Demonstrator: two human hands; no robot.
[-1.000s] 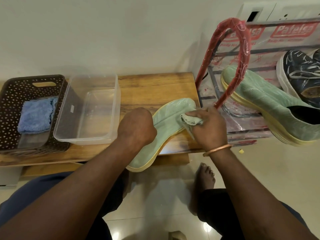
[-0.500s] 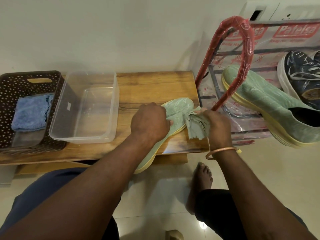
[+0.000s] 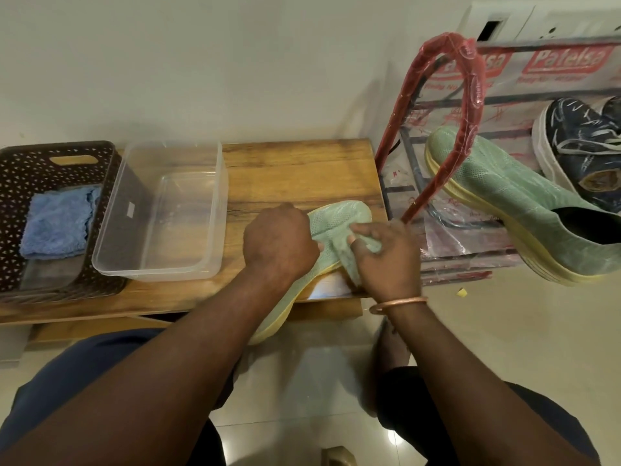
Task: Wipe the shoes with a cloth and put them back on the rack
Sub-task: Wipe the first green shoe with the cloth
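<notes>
Green shoe (image 3: 339, 213) is laid sole-down on the wooden table (image 3: 302, 169), at the right front corner, toe pointed at the wall. The heel end hangs past the front edge, over the floor. The cloth (image 3: 341, 258), pale green like the shoe, is bunched on the upper near the toe.

Shoe is pinned at mid-length by the left hand (image 3: 280, 242). Its fingers are curled down over the upper; the tips are hidden behind the knuckles. Cloth is clamped in the right hand (image 3: 386, 260), fingers (image 3: 364, 230) bent round the wad and pressed onto the shoe's right side. Toe is left bare beyond both hands.

Step judged: wiping of this shoe, not yet done. The pair shoe (image 3: 524, 210) is already on the rack (image 3: 470, 95), beside a dark blue shoe (image 3: 581, 142).

Risks, judged:
- If the left grip is eased during a hard stroke, the shoe could be tipped off the edge by its overhanging heel.
- The wad is loosely bunched and could be dragged out of the fingers.
- The rack's red frame is just beside the right hand and could be knocked on a wide stroke. The pair shoe sticks out past the rack and could be shaken off.

On the table's left, a clear tub (image 3: 221, 196) is set beside a dark basket (image 3: 20, 169) holding a blue cloth (image 3: 57, 223).
</notes>
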